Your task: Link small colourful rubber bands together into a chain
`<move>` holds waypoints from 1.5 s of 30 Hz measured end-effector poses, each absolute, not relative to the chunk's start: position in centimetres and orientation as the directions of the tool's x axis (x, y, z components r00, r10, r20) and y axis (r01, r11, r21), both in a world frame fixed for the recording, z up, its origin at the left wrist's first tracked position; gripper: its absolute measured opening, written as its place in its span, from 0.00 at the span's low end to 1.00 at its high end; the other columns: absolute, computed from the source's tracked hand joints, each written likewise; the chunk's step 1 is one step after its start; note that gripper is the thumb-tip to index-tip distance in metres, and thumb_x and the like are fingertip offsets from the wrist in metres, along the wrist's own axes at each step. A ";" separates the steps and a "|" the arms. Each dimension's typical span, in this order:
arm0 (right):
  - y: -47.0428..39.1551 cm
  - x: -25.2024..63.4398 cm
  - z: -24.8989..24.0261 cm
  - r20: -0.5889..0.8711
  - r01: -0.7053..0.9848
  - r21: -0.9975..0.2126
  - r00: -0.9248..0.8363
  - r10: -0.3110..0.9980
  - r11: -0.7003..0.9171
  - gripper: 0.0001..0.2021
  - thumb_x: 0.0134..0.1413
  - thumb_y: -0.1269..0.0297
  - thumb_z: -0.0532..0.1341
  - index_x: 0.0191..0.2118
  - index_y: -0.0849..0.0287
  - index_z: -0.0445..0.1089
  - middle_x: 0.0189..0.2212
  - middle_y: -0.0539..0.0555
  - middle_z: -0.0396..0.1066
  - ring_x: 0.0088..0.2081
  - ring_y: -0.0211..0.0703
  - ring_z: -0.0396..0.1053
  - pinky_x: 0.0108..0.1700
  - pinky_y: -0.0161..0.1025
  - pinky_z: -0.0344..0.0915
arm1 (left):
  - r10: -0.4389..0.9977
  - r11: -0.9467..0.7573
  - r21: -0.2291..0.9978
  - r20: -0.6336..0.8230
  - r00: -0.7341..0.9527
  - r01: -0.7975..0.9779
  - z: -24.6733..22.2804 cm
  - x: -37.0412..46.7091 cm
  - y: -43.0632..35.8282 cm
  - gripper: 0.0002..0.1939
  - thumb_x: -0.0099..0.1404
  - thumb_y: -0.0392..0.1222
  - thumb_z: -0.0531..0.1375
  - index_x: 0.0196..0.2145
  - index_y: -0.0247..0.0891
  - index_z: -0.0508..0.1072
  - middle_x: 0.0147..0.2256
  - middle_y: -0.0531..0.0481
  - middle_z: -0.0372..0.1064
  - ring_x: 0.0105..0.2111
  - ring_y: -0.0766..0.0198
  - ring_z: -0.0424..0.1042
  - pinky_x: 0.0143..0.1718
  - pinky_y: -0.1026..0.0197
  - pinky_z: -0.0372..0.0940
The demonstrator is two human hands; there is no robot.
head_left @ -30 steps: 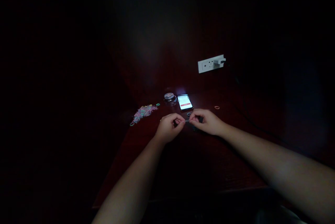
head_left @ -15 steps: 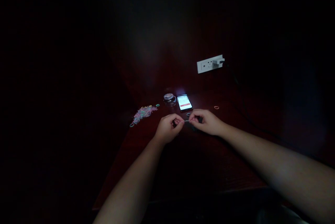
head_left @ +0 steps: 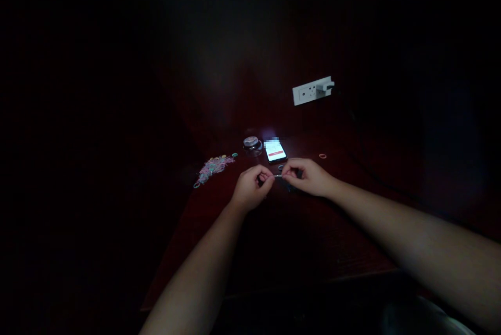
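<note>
Between both hands a thin pale band is drawn straight, and only its short middle part shows. My left hand is closed, pinching the band's left end between thumb and fingertips. The other end sits in the pinch of my right hand. Just beyond the fingers a small pale ring-shaped hair tie lies on the table. Farther off, a lit phone rests face up. A dark, indistinct thing shows under my right hand.
A loose pile of coloured hair ties lies at the left edge of the dark red table. Left of the phone stands a round clear jar. One orange hair tie lies at right. A wall socket holds a plug with a dark cable.
The whole view has shifted slightly, with things appearing a little higher. Both hands keep the same pinch on the thin band.
</note>
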State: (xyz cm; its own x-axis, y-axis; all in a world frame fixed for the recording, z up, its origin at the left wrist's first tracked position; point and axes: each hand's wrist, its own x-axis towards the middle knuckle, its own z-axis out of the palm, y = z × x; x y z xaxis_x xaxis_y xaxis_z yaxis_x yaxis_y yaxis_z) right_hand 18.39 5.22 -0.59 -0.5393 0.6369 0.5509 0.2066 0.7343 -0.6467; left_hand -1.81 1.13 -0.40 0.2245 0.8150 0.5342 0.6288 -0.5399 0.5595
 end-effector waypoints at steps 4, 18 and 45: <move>5.3 18.4 -0.6 0.552 0.199 -0.652 -0.536 0.638 0.731 0.05 0.52 0.68 0.59 0.30 0.62 0.70 0.24 0.51 0.65 0.26 0.37 0.62 0.30 0.35 0.60 | 0.812 -0.542 0.557 0.541 0.220 0.630 -0.4 -1.8 1.0 0.06 0.62 0.42 0.58 0.32 0.36 0.71 0.28 0.51 0.68 0.28 0.68 0.66 0.28 0.66 0.59; 5.2 18.5 -0.4 0.567 0.188 -0.624 -0.560 0.604 0.759 0.06 0.53 0.67 0.59 0.28 0.62 0.70 0.25 0.50 0.64 0.27 0.36 0.61 0.30 0.35 0.59 | 0.811 -0.547 0.544 0.534 0.241 0.636 -0.5 -1.9 1.2 0.06 0.61 0.41 0.59 0.30 0.36 0.72 0.28 0.51 0.68 0.28 0.67 0.65 0.28 0.66 0.59; 5.3 19.7 0.3 0.624 0.274 -0.542 -0.501 0.599 0.794 0.08 0.54 0.62 0.60 0.38 0.60 0.68 0.24 0.49 0.65 0.25 0.36 0.61 0.27 0.35 0.58 | 0.910 -0.393 0.688 0.384 0.153 0.610 1.2 -8.9 1.3 0.07 0.57 0.40 0.59 0.28 0.33 0.71 0.23 0.53 0.65 0.23 0.70 0.61 0.25 0.67 0.57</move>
